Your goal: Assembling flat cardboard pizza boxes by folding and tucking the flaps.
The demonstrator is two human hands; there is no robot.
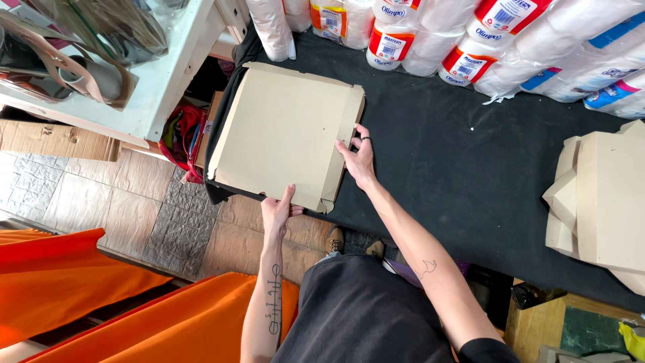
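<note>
Head view: flat cardboard box blank (282, 131), square with folded side flaps, lies on the left end of a desk (457, 161) covered in black cloth, its near edge at the desk's near edge. Left hand (277, 210) grips the blank's near edge, thumb on top and fingers underneath. Right hand (359, 158) presses on the blank's right flap, fingers spread open over the fold, a dark ring on one finger. Stack of like cardboard blanks (601, 198) sits at the right end of the desk, well apart from the hands. Wrapped rolls of paper in clear plastic packs (463, 40) line the far edge. White shelf unit (164, 77) stands left of the desk, holding bags. Orange cloth (127, 302) hangs at near left over a tiled floor (134, 195).
</note>
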